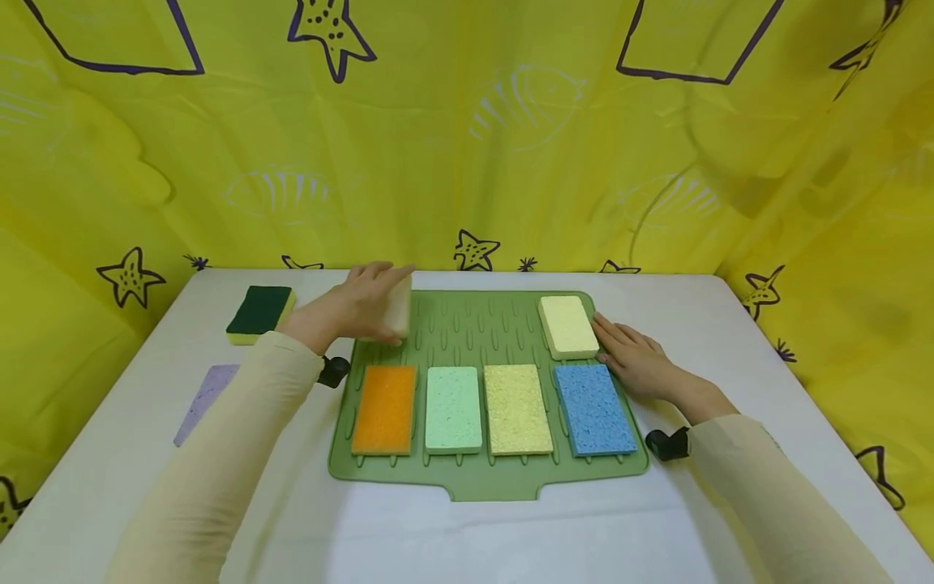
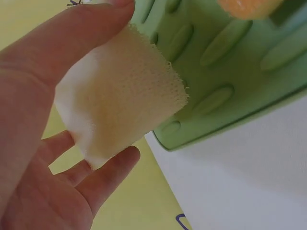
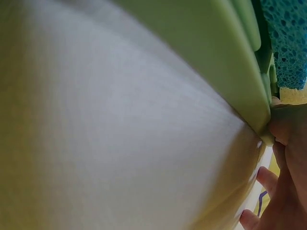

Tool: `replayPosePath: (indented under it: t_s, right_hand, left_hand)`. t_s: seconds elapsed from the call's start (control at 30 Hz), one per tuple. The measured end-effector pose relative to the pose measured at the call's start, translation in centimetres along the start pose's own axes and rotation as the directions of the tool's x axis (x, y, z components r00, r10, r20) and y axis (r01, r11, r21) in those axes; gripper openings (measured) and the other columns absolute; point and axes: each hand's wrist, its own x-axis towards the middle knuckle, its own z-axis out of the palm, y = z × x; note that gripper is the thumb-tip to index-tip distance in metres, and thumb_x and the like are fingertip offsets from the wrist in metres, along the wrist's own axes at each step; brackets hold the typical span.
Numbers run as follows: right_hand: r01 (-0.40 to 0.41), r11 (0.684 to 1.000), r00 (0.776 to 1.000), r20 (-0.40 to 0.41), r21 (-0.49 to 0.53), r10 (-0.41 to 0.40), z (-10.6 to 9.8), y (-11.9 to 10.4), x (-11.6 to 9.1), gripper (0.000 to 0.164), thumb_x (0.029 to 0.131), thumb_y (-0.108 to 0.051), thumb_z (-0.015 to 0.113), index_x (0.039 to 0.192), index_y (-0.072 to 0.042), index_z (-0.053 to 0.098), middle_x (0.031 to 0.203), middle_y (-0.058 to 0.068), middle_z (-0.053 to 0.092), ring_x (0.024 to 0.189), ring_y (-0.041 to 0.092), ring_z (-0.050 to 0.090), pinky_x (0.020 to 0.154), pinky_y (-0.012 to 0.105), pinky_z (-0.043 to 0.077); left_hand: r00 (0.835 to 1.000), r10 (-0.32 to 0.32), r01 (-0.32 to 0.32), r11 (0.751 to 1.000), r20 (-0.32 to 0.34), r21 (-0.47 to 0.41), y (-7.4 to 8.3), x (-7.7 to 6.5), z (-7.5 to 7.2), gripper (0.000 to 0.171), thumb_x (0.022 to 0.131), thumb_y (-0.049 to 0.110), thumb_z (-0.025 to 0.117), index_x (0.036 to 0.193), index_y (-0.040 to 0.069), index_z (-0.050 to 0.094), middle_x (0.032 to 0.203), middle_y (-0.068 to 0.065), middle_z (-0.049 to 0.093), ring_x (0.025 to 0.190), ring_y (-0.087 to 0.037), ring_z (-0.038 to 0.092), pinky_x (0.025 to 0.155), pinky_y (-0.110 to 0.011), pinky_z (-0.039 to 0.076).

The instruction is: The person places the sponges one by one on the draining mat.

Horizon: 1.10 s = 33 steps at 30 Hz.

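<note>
My left hand [image 1: 357,302] grips a cream-white sponge [image 2: 120,96] between thumb and fingers, tilted up over the back left corner of a green drying mat [image 1: 474,324]. My right hand [image 1: 642,361] rests with fairly straight fingers against the mat's right edge, beside a pale yellow sponge [image 1: 569,327] at the back right. Along the mat's front lie an orange sponge [image 1: 384,410], a mint green sponge [image 1: 453,410], a yellow sponge [image 1: 518,410] and a blue sponge [image 1: 595,410]. In the right wrist view the thumb touches the mat's rim.
Left of the mat, on the white table [image 1: 452,543], lie a dark green and yellow scrub sponge [image 1: 260,312] and a purple sponge [image 1: 204,397], partly hidden by the left sleeve. A yellow patterned curtain [image 1: 438,138] hangs behind the table.
</note>
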Motion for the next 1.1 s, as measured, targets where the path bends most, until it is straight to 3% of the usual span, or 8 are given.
replayPosePath:
  t_s: [0.2,0.3,0.7,1.1]
  right_hand:
    - [0.006,1.0,1.0,-0.001,-0.003,-0.006,-0.2,-0.2,0.0,0.057,0.107,-0.024,0.04,0.155,0.002,0.024,0.163,0.022,0.02,0.143,0.05,0.023,0.108,0.073,0.023]
    - [0.006,1.0,1.0,-0.002,0.001,-0.006,-0.3,-0.3,0.0,0.057,0.107,-0.024,0.04,0.155,0.003,0.024,0.163,0.022,0.02,0.143,0.05,0.023,0.108,0.072,0.023]
    - [0.0,1.0,1.0,0.003,0.006,0.0,-0.2,-0.3,-0.1,0.057,0.107,-0.023,0.04,0.155,0.003,0.023,0.163,0.022,0.019,0.144,0.05,0.022,0.109,0.072,0.022]
    - [-0.011,1.0,1.0,0.009,0.006,0.011,0.0,-0.1,0.0,0.058,0.108,-0.027,0.038,0.156,0.001,0.022,0.164,0.02,0.017,0.144,0.05,0.021,0.11,0.071,0.021]
  left_hand:
    - [0.998,0.063,-0.063,0.998,-0.023,0.006,0.6,0.4,0.3,0.087,0.072,0.032,0.089,0.144,0.016,0.043,0.153,-0.03,0.027,0.136,-0.055,0.029,0.096,-0.068,0.045]
    - [0.997,0.066,-0.066,0.998,-0.025,-0.002,1.0,0.5,0.5,0.081,0.072,0.033,0.088,0.139,0.017,0.046,0.154,-0.029,0.026,0.136,-0.054,0.029,0.095,-0.067,0.047]
    - [0.996,0.084,-0.083,0.994,0.017,-0.069,2.9,1.5,0.8,0.086,0.073,0.024,0.082,0.148,0.019,0.04,0.156,-0.026,0.024,0.136,-0.046,0.031,0.09,-0.056,0.052]
    - [0.993,0.094,-0.092,0.995,0.066,-0.026,5.1,2.6,1.3,0.089,0.076,0.022,0.079,0.154,0.027,0.035,0.161,-0.022,0.018,0.143,-0.043,0.026,0.094,-0.058,0.05]
